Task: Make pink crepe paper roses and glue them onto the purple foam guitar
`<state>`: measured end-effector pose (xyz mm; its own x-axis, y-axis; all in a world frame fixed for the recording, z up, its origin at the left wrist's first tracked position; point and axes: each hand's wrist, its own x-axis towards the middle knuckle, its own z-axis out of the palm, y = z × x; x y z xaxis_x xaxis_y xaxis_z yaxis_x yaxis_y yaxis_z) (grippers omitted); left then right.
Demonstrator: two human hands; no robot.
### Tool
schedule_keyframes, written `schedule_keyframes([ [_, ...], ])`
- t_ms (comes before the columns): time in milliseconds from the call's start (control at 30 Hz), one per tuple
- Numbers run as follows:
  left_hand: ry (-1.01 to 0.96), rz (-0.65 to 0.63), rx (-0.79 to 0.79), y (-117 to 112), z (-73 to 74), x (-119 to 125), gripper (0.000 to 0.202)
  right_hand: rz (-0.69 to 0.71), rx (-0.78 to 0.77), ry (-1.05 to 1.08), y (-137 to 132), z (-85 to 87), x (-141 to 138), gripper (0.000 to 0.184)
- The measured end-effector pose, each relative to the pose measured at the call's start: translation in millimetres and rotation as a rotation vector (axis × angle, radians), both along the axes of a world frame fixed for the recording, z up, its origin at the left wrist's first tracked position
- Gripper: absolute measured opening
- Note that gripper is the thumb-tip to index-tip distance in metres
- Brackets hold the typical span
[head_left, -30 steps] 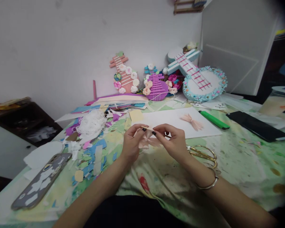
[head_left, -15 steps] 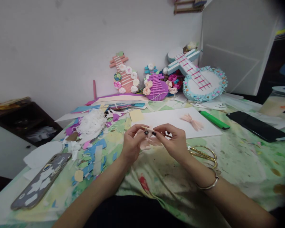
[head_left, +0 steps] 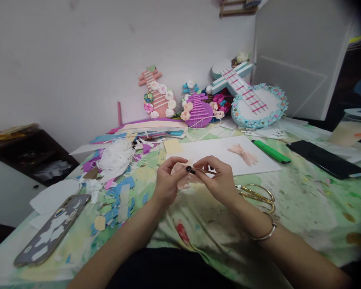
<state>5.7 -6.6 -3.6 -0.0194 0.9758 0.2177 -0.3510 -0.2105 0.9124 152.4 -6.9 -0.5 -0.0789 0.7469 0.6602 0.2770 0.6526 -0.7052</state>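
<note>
Both of my hands meet over the middle of the paint-stained tablecloth (head_left: 303,200), pinching a small pale pink pleated paper piece (head_left: 185,180) between them. My left hand (head_left: 167,180) grips its left side with thumb and forefinger closed. On the other side, the fingertips of my right hand (head_left: 218,178) are closed on the piece's middle, and a thin strand pokes out from under them. A finished pink paper bow (head_left: 243,153) lies on the white sheet (head_left: 216,152) just beyond my hands.
Gold scissors (head_left: 257,194) lie by my right wrist. A green marker (head_left: 270,151) and a dark phone (head_left: 326,159) are to the right, another phone (head_left: 52,228) at the front left. Paper scraps (head_left: 117,188) cover the left. Decorated foam guitars (head_left: 198,108) lean on the back wall.
My fingertips have drawn closer together and lowered slightly over the pink piece; the small strip seen on top earlier is now tucked under my fingers.
</note>
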Motion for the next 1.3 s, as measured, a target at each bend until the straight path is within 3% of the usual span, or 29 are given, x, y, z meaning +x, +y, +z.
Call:
schedule_keyframes([
  [467, 0.031, 0.003, 0.012, -0.6, 0.6, -0.8, 0.029, 0.105, -0.102, -0.127, -1.5, -1.4, 0.4, 0.013],
  [833, 0.069, 0.032, 0.022, 0.6, 0.5, -1.3, 0.025, 0.07, 0.02, -0.139, -5.0, -1.7, 2.0, 0.013],
  [1300, 0.062, 0.005, 0.051, 1.1, -0.4, -2.2, 0.026, 0.034, -0.013, -0.157, -4.1, 0.8, 1.1, 0.015],
])
